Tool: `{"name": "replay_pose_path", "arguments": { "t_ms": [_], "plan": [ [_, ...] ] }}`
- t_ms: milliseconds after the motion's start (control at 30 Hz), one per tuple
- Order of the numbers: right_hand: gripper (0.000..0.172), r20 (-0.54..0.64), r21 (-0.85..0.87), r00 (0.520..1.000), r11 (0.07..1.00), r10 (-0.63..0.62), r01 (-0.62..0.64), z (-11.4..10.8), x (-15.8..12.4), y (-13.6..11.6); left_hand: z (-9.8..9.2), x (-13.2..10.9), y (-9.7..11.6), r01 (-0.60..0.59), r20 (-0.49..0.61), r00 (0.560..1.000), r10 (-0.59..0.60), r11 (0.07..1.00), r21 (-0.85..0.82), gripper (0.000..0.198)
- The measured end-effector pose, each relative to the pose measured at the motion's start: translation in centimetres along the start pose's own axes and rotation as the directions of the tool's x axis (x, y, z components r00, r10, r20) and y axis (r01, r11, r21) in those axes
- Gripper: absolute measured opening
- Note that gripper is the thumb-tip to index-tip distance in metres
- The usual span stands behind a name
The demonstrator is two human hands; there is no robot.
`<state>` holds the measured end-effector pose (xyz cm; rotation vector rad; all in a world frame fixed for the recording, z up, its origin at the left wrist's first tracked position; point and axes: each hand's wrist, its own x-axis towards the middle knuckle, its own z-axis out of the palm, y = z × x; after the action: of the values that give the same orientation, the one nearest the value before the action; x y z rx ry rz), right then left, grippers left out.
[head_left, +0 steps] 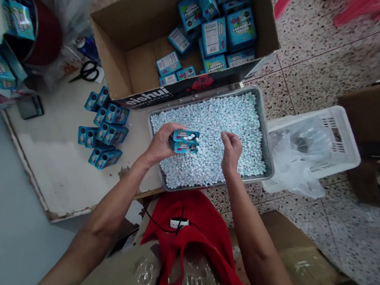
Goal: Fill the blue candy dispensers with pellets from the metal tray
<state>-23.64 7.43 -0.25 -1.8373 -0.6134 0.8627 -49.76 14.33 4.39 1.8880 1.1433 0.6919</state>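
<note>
A metal tray full of small pale blue and white candies lies before me. Over its left part, my left hand is closed around two small blue candy boxes held side by side. A few white candies show at the right end of the boxes. My right hand hovers above the candies right of the boxes, fingertips pinched together; whatever they hold, if anything, is too small to make out. Several more blue boxes with round holes stand grouped on the table to the left.
Behind the tray, a large cardboard box contains several blue packs. Scissors and a phone lie on the white table. At right is a white plastic basket with clear bags. A red bucket stands far left.
</note>
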Motion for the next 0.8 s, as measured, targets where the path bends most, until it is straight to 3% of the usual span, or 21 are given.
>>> {"name": "replay_pose_path", "arguments": {
  "t_ms": [100,200,367,500,567,667,733,800],
  "plan": [
    [0.040,0.062,-0.127,0.993,0.986,-0.100,0.107,0.8,0.3,-0.6,-0.6,-0.8,-1.2,0.075,-0.044,0.996,-0.083,0.985,-0.158,0.069],
    [0.036,0.128,-0.195,0.978,0.963,-0.163,0.185,1.4,0.6,-0.9,-0.5,-1.5,-2.6,0.098,-0.012,0.994,-0.110,0.929,-0.358,0.079],
    [0.038,0.099,-0.234,0.992,0.966,-0.084,0.106,1.3,0.8,-0.1,-0.1,-2.4,-3.5,0.125,-0.033,0.985,-0.169,0.834,-0.537,0.089],
    [0.041,0.088,-0.311,0.987,0.937,-0.138,0.159,1.0,0.6,0.4,-0.6,-3.0,-3.2,0.110,-0.022,0.989,-0.149,0.814,-0.570,0.090],
    [0.044,0.157,-0.406,0.965,0.877,-0.208,0.256,1.6,0.5,0.5,-0.9,-3.4,-3.2,0.100,-0.051,0.986,-0.158,0.809,-0.578,0.089],
    [0.058,0.284,-0.595,0.919,0.701,-0.274,0.393,4.2,0.4,0.6,-1.5,-4.2,-3.6,0.098,-0.078,0.983,-0.165,0.834,-0.542,0.085],
    [0.066,0.261,-0.690,0.922,0.612,-0.286,0.386,6.2,0.3,0.6,-1.9,-4.7,-3.9,0.109,-0.089,0.981,-0.172,0.869,-0.483,0.082],
    [0.057,0.220,-0.712,0.935,0.609,-0.277,0.348,7.7,0.1,0.7,-2.5,-4.9,-3.9,0.129,-0.102,0.978,-0.181,0.915,-0.381,0.075]
  ]
}}
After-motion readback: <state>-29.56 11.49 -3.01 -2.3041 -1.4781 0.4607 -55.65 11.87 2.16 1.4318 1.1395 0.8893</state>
